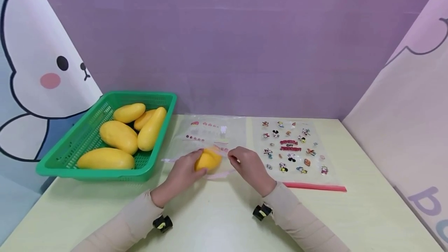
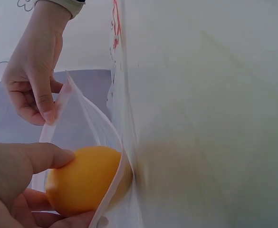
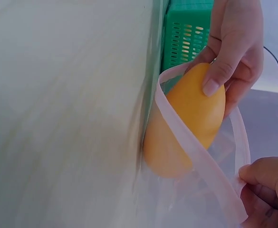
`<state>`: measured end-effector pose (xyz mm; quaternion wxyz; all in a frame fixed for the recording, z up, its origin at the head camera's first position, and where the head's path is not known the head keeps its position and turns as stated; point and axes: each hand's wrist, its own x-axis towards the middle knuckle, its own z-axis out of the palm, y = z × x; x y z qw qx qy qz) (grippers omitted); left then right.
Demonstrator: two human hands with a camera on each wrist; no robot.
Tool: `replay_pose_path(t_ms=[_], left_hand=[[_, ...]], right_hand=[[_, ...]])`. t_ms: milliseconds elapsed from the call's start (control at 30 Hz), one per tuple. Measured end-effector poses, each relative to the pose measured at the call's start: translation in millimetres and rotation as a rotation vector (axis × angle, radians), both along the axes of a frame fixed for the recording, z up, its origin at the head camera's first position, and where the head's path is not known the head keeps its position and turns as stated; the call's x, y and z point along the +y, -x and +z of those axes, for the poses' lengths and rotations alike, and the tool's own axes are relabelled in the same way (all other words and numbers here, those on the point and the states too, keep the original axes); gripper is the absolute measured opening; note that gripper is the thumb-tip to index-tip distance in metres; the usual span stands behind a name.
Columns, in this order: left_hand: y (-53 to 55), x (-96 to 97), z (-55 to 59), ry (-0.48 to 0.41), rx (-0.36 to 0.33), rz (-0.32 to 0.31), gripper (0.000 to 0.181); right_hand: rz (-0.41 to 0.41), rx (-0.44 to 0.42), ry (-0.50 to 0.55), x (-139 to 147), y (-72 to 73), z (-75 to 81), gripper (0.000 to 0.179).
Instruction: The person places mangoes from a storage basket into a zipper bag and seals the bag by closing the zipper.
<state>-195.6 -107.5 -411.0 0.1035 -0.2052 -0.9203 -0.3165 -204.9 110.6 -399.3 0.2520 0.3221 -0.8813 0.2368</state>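
Observation:
A yellow mango (image 1: 209, 160) is partway inside the mouth of a clear zip bag (image 3: 191, 137) with a pale pink zip edge. My left hand (image 1: 185, 172) grips the mango's outer end, thumb on top and fingers beneath, as the left wrist view shows. With thumb and fingertips, my right hand (image 1: 250, 168) pinches the bag's rim at its right corner. Between the hands the opening gapes around the fruit. In the right wrist view the mango's lower end (image 3: 165, 156) shows through the plastic. Small red and pink prints (image 1: 195, 137) mark the bag.
A green basket (image 1: 105, 173) holding several mangoes (image 1: 119, 137) stands at the left. To the right lies a flat clear bag (image 1: 294, 147) with cartoon prints and a red zip edge (image 1: 315, 187). A purple panel (image 1: 224, 49) rises behind the table (image 1: 210, 221).

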Motion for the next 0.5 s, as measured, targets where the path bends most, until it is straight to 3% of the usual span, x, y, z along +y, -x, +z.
replay_pose_path(t_ms=[500], left_hand=[[11.9, 6.0, 1.1, 0.064, 0.056, 0.027, 0.046]], right_hand=[[0.019, 0.007, -0.009, 0, 0.2, 2.9, 0.009]])
